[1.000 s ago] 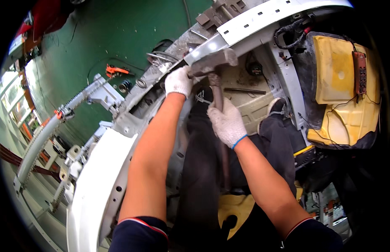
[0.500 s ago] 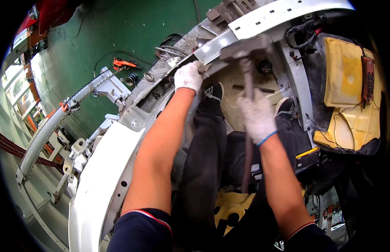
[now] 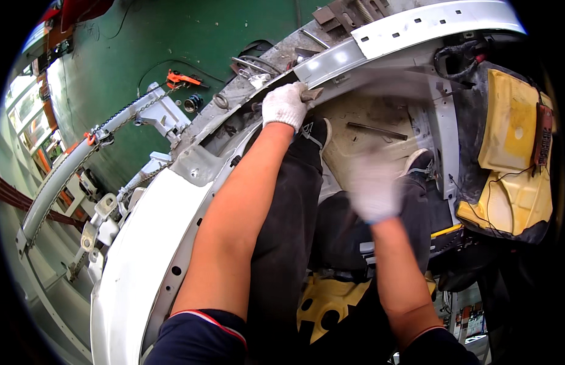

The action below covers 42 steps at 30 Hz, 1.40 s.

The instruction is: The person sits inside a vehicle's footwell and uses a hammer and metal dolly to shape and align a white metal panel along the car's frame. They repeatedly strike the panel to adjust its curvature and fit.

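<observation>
My left hand [image 3: 285, 104], in a white knit glove, is closed around a short metal bar like a chisel [image 3: 312, 95], whose blunt end sticks out toward the right. The fist rests against the inner edge of a white car body panel [image 3: 331, 64]. My gloved right hand [image 3: 375, 185] is smeared by motion above my right leg. It grips a sledgehammer, whose head [image 3: 389, 83] is a grey streak near the curved body rail; the handle hardly shows. A loose metal rod [image 3: 377, 131] lies on the beige floor pan [image 3: 355, 109] between my shoes.
A yellow foam panel [image 3: 511, 121] with a red-brown device on it stands at the right. Beyond the car body, chains run along a grey pulling arm [image 3: 57, 173] on the left. An orange tool [image 3: 184, 79] and a metal coil [image 3: 220, 101] lie over the green floor.
The sledgehammer and my right hand have gone from fairly distinct to strongly blurred, the hand sitting lower. The view has shifted slightly; my left hand keeps hold of the chisel.
</observation>
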Motion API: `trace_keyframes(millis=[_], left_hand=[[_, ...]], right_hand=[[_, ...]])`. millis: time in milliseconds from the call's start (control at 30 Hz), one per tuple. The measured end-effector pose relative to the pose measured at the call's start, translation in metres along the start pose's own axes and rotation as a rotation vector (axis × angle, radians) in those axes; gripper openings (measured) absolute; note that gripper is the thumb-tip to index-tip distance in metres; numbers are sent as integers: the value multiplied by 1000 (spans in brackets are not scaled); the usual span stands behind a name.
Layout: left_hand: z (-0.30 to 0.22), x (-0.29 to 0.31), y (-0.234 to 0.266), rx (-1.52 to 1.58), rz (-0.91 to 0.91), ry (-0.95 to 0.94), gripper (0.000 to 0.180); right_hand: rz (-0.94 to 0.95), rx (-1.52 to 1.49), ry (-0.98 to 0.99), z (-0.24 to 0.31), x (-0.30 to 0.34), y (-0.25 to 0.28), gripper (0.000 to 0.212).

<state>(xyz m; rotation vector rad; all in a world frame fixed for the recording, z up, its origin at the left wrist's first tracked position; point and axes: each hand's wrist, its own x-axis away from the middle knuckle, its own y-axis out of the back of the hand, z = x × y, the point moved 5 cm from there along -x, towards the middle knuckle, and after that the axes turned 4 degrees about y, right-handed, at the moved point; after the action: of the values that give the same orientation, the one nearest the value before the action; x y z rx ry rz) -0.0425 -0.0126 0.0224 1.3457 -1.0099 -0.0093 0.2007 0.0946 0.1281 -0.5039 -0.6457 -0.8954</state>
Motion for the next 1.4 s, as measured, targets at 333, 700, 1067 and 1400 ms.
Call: trace_keyframes(millis=[333, 700, 1067, 1400], left_hand=[[5, 11, 7, 282, -176, -135, 13], [6, 6, 2, 7, -71, -23, 9], [22, 8, -7, 346, -6, -43, 32], [22, 15, -8, 386, -186, -81, 31]], right_hand=[[-175, -26, -554, -3, 84, 29, 4], [-94, -59, -560, -22, 83, 36, 3], [-50, -21, -281, 29, 65, 62, 9], [-421, -194, 676, 236, 9, 137, 23]])
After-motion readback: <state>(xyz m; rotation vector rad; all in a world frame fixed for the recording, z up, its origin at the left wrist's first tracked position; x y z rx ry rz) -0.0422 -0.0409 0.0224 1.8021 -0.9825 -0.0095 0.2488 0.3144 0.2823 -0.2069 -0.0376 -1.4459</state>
